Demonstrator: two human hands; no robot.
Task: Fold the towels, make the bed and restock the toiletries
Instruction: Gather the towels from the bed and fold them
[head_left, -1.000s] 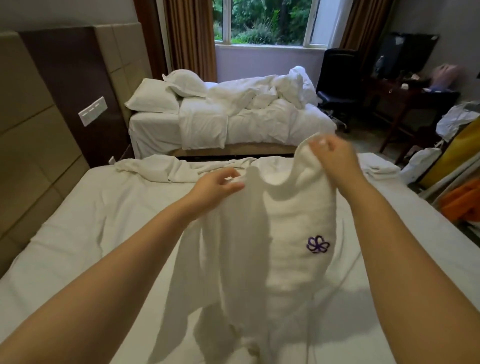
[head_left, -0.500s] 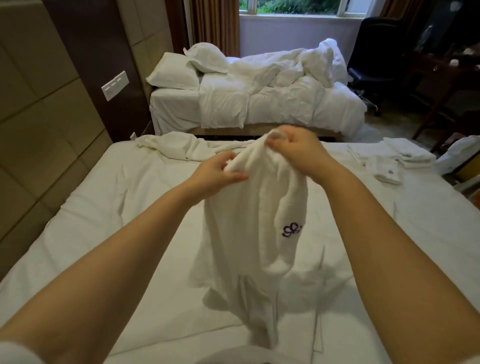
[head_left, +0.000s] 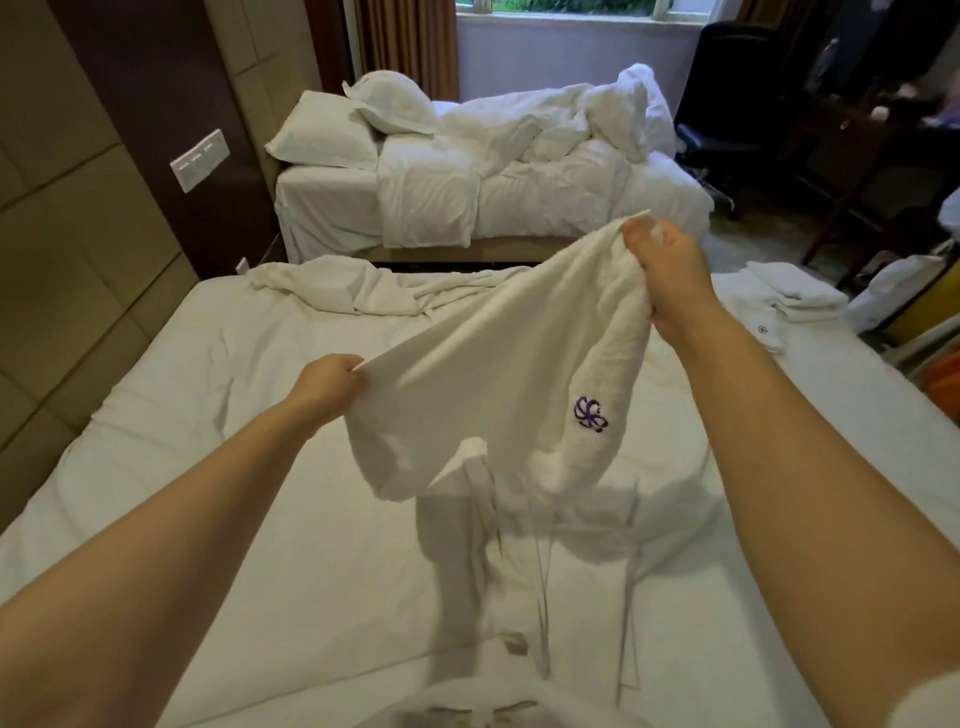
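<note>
The near bed (head_left: 249, 426) fills most of the view, its white sheet laid flat but for a crumpled sheet (head_left: 363, 286) bunched along its far edge. Beyond it the far bed (head_left: 519, 208) is unmade, with a rumpled duvet and two pillows (head_left: 332, 130) at its head.

A white towel (head_left: 493, 374) hangs in the air over the middle of the near bed, stretched on a slant between the two hands, its lower part sagging and casting a shadow on the sheet. On the bed's far right corner lie a few folded towels (head_left: 795, 291), well apart from the one in hand. The step in hand looks like towel folding, at the opening-out stage: the cloth is spread but not yet squared. The next move probably calls for finding two matching corners, pulling the top edge level and taut, then laying it flat on the sheet or bringing the edges together.

The right hand (head_left: 670, 270) is raised high, fingers curled tight round a bunched end of the towel. The left hand (head_left: 327, 379) is lower and nearer, fingers closed in a pinch on the opposite edge. A small purple emblem (head_left: 589, 413) shows on the towel's lower right.
</note>
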